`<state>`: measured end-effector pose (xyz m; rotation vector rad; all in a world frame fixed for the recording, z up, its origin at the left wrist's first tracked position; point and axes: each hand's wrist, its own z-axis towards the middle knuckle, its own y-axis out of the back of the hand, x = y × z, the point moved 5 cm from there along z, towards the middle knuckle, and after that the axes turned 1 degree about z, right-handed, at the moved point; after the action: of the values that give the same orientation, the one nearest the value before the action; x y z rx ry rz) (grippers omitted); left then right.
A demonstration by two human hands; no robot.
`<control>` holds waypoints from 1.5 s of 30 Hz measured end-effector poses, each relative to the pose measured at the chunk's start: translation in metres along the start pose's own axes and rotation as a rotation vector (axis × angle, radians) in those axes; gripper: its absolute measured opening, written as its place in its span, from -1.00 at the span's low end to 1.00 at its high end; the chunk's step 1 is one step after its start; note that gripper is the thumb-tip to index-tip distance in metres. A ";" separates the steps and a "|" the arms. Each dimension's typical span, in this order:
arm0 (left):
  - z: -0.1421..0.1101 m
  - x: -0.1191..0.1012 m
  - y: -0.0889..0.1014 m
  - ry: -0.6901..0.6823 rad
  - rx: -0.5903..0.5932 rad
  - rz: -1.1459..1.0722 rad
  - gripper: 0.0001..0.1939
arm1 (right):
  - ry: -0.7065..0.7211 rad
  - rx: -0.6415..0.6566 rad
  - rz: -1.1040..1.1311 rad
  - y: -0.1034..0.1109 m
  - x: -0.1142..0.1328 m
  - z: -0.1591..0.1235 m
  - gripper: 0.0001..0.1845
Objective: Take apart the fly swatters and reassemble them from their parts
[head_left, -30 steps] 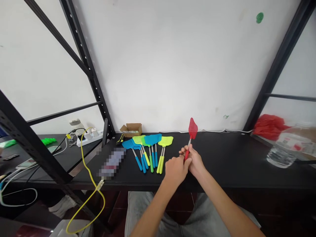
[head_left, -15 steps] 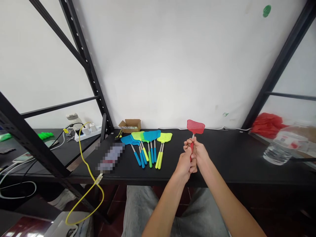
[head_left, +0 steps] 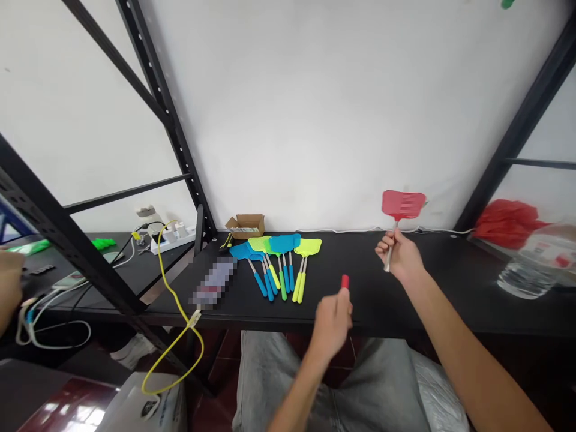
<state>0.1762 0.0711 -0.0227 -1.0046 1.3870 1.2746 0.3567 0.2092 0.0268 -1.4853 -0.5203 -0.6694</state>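
My left hand (head_left: pixel 330 321) is closed round a red handle (head_left: pixel 345 281), whose top end pokes out above the thumb. To the right and higher up, my right hand (head_left: pixel 402 255) pinches the metal shaft of a red fly swatter (head_left: pixel 404 204) with its flat head upright. The bottom of that shaft ends bare below my fingers, apart from the red handle. Left of my hands, several blue, yellow and green fly swatters (head_left: pixel 284 243) lie fanned on the black table (head_left: pixel 360 258), handles toward me.
An open cardboard box (head_left: pixel 245 225) stands by the wall. A blurred phone (head_left: pixel 216 282) with a yellow cable (head_left: pixel 161 285) lies at the left. A power strip (head_left: pixel 173 241) sits beyond the rack post. Another person's hand (head_left: pixel 9 288) shows at the left edge. A plastic bottle (head_left: pixel 524 279) lies right.
My hands have come apart. The right has risen rightward with the swatter's head and shaft, while the left keeps the red handle lower down. Another person's hand has appeared at the left edge.
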 end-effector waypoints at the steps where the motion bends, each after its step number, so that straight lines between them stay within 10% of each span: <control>1: 0.007 -0.002 0.012 -0.060 -0.108 0.271 -0.49 | -0.026 -0.001 -0.076 0.006 0.002 -0.005 -0.82; 7: 0.062 -0.003 0.035 -0.035 -0.251 1.126 -0.64 | -0.118 0.046 -0.351 0.024 -0.020 -0.040 -0.72; 21: 0.052 -0.003 0.033 -0.091 -0.293 1.136 -0.52 | -0.169 0.166 -0.541 0.020 -0.045 -0.075 -0.63; 26: 0.040 -0.017 0.032 -0.152 -0.309 0.866 -0.53 | -0.070 0.251 -0.756 0.019 -0.051 -0.086 -0.54; 31: 0.036 -0.025 0.013 -0.195 -0.073 0.157 -0.55 | 0.044 0.351 -0.935 0.003 -0.056 -0.110 -0.54; 35: 0.039 -0.022 0.009 -0.175 -0.160 -0.203 -0.56 | 0.014 0.391 -0.904 -0.007 -0.068 -0.126 -0.55; 40: 0.041 -0.020 0.011 -0.179 -0.189 -0.305 -0.59 | -0.190 0.400 -0.610 -0.005 -0.090 -0.127 -0.50; 45: 0.041 -0.029 0.012 -0.236 -0.257 -0.231 -0.59 | -0.094 0.371 -0.675 -0.007 -0.081 -0.124 -0.51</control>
<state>0.1752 0.1120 0.0087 -1.1115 0.9155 1.3690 0.2826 0.0930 -0.0281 -0.9806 -1.1778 -0.9611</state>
